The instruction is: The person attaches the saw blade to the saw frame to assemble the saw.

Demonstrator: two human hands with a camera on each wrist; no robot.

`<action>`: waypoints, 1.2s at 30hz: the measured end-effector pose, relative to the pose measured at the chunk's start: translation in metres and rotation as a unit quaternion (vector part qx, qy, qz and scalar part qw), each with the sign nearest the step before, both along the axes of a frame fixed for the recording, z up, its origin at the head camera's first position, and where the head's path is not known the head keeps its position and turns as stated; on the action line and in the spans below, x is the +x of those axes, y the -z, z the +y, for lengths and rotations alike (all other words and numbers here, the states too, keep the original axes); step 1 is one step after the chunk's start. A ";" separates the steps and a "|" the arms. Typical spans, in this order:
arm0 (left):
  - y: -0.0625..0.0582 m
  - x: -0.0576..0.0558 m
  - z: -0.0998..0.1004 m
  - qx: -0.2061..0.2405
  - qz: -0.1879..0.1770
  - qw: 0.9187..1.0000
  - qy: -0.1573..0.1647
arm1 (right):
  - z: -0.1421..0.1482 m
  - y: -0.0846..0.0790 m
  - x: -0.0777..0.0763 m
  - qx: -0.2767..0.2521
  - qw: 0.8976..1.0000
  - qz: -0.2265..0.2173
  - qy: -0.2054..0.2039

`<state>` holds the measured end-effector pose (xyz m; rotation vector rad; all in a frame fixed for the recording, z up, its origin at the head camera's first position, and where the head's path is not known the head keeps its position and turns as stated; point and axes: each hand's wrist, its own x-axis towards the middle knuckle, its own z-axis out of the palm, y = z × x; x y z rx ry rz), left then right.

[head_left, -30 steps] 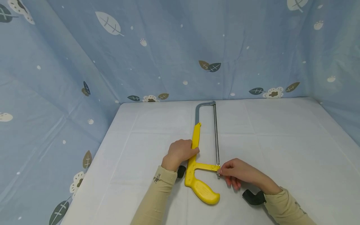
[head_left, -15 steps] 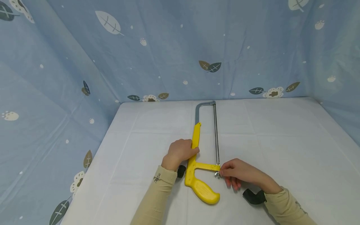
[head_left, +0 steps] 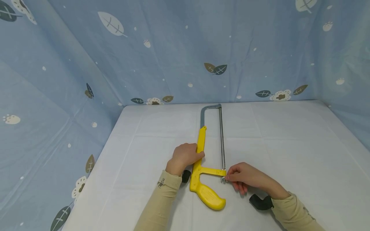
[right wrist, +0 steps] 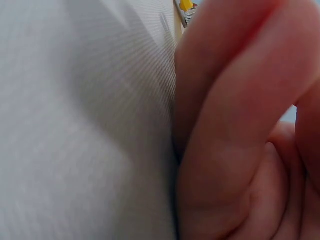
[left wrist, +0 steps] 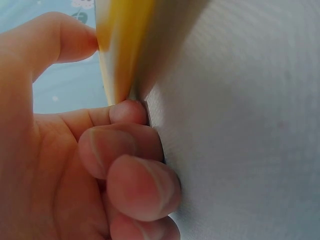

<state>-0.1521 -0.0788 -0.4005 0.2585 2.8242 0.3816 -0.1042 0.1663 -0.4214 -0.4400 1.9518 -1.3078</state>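
A hacksaw (head_left: 208, 195) with a yellow handle and frame lies flat on the white cloth, its grey bow pointing away and its blade (head_left: 222, 138) on the right. My left hand (head_left: 185, 157) grips the yellow frame above the handle. In the left wrist view, thumb and index finger pinch that yellow bar (left wrist: 125, 45), other fingers curled against the cloth. My right hand (head_left: 248, 176) has thumb and index fingertip at the silver wing nut (head_left: 223, 180) below the blade's near end, pinching its edge. Curled fingers mostly block the right wrist view.
A white cloth (head_left: 150, 128) covers the table. Blue leaf-print curtains (head_left: 173, 48) rise at the back and sides. Black wrist-camera mounts (head_left: 261, 202) sit beside both wrists, close to the cloth.
The wing nut has turned a little, its wings showing at different angles, with small shifts of my right fingertips. My left hand and the hacksaw have stayed put.
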 end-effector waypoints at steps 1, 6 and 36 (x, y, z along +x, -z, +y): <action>0.000 0.000 0.000 0.000 0.000 1.000 0.000 | 0.000 0.000 0.000 0.001 1.000 0.000 0.000; 0.001 0.000 0.000 0.001 0.003 1.000 0.002 | 0.000 -0.001 0.001 0.004 1.000 -0.001 0.002; -0.001 0.000 0.000 0.001 0.005 1.000 0.003 | 0.002 0.000 -0.002 -0.011 1.000 -0.005 -0.023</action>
